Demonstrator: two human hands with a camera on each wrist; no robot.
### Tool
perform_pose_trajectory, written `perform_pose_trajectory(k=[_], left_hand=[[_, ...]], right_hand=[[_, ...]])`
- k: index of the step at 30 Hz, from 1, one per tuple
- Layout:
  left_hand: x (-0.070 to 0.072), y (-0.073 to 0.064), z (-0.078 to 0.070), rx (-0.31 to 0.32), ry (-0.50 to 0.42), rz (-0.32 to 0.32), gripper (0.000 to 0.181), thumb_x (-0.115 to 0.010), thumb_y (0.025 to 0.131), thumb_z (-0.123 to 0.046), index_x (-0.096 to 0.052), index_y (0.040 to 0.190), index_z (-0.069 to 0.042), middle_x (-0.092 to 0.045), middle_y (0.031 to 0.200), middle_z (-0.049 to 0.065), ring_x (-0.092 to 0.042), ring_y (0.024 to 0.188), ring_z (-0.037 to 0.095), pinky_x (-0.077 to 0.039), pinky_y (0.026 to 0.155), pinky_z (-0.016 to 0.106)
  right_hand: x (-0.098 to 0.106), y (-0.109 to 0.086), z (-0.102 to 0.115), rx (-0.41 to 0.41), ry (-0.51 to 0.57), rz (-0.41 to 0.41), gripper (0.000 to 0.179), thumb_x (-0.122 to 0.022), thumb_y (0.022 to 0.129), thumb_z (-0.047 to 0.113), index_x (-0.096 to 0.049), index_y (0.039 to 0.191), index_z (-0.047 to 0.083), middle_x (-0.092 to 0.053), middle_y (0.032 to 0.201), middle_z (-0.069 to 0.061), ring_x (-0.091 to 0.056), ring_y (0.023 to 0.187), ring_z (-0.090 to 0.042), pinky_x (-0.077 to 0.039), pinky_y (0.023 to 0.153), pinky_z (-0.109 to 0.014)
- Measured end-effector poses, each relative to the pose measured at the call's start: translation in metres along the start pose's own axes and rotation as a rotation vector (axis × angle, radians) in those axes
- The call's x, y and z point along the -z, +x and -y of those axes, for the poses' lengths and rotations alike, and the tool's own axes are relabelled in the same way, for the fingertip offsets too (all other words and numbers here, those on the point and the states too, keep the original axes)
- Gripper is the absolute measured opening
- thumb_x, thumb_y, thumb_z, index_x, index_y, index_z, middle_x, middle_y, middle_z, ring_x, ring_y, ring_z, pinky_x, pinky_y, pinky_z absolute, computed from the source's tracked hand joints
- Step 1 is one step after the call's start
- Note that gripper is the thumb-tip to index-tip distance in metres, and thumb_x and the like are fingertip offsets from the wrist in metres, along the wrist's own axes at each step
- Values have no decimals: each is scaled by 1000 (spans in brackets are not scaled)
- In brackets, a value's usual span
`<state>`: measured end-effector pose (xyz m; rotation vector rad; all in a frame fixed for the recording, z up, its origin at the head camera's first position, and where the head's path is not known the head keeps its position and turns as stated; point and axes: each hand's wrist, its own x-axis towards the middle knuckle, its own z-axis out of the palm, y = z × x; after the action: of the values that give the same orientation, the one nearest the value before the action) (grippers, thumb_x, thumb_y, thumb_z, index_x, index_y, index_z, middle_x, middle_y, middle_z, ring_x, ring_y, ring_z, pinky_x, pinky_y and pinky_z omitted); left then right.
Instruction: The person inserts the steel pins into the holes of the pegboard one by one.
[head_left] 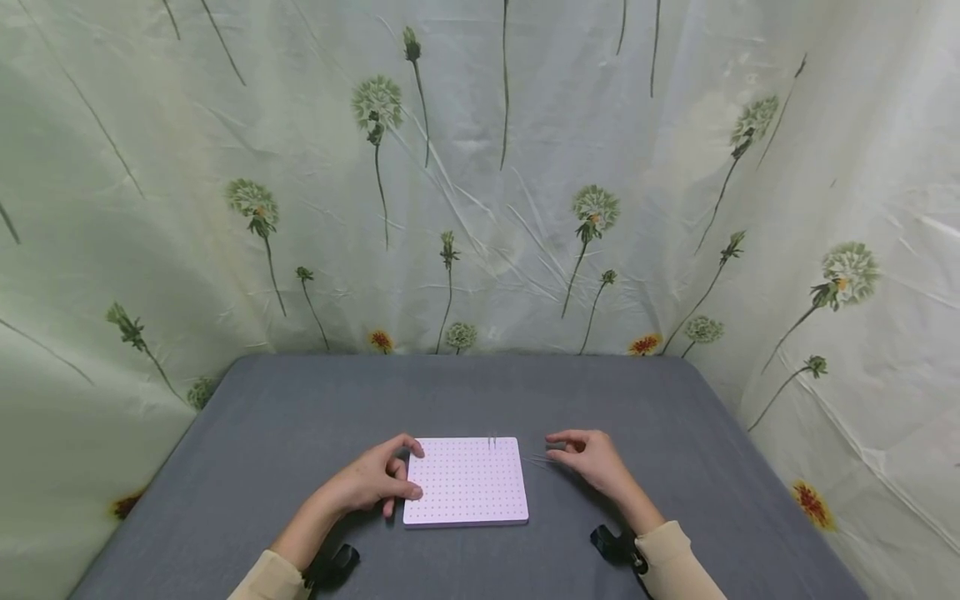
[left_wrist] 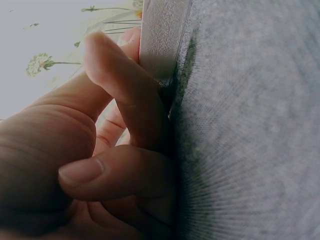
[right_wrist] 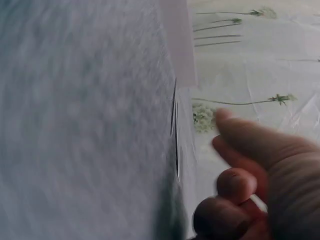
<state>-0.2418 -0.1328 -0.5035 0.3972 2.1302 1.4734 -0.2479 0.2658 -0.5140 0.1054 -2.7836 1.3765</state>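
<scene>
A pale pegboard (head_left: 467,483) with rows of small holes lies flat on the grey cloth. My left hand (head_left: 375,475) holds its left edge, thumb and index finger on the top face. In the left wrist view the other fingers curl beside the board's side wall (left_wrist: 162,40). Two thin metal pins (head_left: 492,442) stand upright near the board's far right corner. Right of the board, a few loose thin pins (head_left: 537,459) lie on the cloth. Just above them hovers my right hand (head_left: 596,460), thumb and index finger apart, with nothing visible between them.
Grey cloth (head_left: 315,408) covers the table. Behind and at both sides hangs a pale curtain (head_left: 480,200) printed with dandelions. A dark camera is strapped to each wrist, close over the cloth.
</scene>
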Motion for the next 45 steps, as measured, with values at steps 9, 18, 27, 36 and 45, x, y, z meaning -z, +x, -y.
perform_pose_trajectory(k=[9,18,27,36,45], left_hand=[[1,-1,0,-1,-12,-3,58,-87,89,-15,-52,134,-7,-59,67,0,-57,45,10,-34,44,22],[1,0,0,15,-5,-4,58,-88,88,-17,-53,134,-8,-59,68,-1,-57,45,9,-35,45,21],[0,0,0,6,-16,-1,58,-87,88,-15,-53,134,-7,-59,67,0,-57,45,10,-36,45,22],[-2,1,0,11,-10,-9,59,-88,88,-14,-53,135,-7,-59,68,0,-57,45,11,-36,45,22],[-1,1,1,27,4,-13,58,-88,88,-17,-53,134,-9,-59,68,0,-57,45,10,-34,45,23]], right_hand=[[-5,-4,-5,116,-206,-9,11,-88,87,20,-86,97,14,-83,96,-1,-64,76,-3,-48,68,-21],[-8,-6,-4,186,-241,-53,7,-85,89,12,-83,83,16,-77,78,7,-56,66,3,-45,63,-21],[-9,-5,-6,264,-318,-50,8,-84,90,10,-80,84,15,-67,71,10,-45,63,6,-41,61,-19],[-8,-7,-4,327,-425,-39,11,-82,90,10,-76,82,16,-56,67,12,-39,60,4,-35,58,-20],[-7,-11,3,349,-576,-45,13,-84,91,14,-75,84,19,-60,71,11,-44,62,2,-38,59,-22]])
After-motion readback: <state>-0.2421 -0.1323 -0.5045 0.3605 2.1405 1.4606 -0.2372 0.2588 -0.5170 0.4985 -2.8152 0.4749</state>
